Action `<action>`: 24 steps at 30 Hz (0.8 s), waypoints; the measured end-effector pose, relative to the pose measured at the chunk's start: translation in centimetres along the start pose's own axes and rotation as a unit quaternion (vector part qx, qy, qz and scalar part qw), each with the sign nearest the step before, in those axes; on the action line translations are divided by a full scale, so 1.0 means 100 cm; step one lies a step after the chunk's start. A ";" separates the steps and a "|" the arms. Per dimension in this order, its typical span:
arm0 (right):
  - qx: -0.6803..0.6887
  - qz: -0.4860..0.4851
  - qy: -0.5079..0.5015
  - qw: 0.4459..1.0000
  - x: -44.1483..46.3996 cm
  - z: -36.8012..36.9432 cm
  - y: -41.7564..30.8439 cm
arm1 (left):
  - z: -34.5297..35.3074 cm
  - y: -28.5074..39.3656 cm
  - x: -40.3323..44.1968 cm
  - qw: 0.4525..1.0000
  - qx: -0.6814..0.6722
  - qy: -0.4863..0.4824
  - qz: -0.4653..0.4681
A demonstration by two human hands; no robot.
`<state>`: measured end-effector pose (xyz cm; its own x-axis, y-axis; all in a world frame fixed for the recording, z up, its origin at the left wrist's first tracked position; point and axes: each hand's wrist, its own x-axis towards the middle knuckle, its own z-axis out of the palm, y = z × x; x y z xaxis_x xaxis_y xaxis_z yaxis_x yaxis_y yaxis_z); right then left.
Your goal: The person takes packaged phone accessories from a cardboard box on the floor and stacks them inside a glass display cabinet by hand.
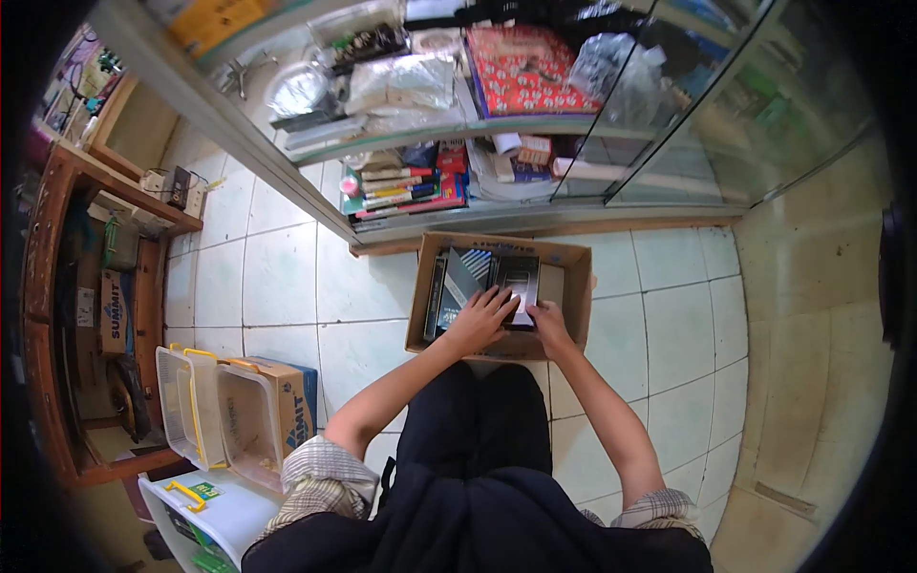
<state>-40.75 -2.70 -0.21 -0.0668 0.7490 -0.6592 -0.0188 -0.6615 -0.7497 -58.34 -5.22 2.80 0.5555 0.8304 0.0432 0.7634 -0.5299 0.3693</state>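
An open cardboard box [581, 286] stands on the floor in front of my knees. Several flat dark packages are inside it, among them a black box [522, 272] with a pale window-like panel, and a dark package with light stripes [475, 263]. My left hand [480, 323] reaches in from the left, its fingers spread over the dark packages. At the near edge of the black box, my right hand [550, 325] pinches its corner between thumb and fingers. The undersides of the packages are hidden.
A glass display cabinet [401, 229] with markers, a red patterned book [525, 72] and plastic-wrapped goods rises just beyond the box. At left are clear plastic bins [250, 420], another cardboard box [292, 406] and a wooden shelf unit [43, 286]. White tiles [282, 277] cover the floor.
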 end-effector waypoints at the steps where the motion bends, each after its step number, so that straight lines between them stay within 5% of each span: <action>1: 0.036 0.020 -0.050 0.998 -0.020 -0.003 -0.023 | -0.021 0.006 -0.003 0.998 -0.049 0.025 -0.010; 8: 0.070 -0.152 -0.206 0.964 -0.201 0.016 -0.169 | -0.172 0.069 -0.032 0.914 -0.299 0.273 0.034; 17: -0.049 -0.632 -0.193 0.749 -0.295 0.061 -0.370 | -0.420 0.103 0.021 0.819 -0.015 0.531 0.219; 20: -0.065 -0.712 -0.160 0.681 -0.293 0.088 -0.455 | -0.497 0.083 0.065 0.789 0.056 0.568 0.228; 24: -0.035 -0.726 -0.160 0.667 -0.266 0.127 -0.567 | -0.599 0.041 0.122 0.786 0.122 0.564 0.221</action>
<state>-50.61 14.41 60.57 -0.2383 0.5442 0.8044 -0.2505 0.7658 -0.5923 -68.14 13.02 60.47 0.2443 0.1076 0.9637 0.6948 -0.7127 -0.0966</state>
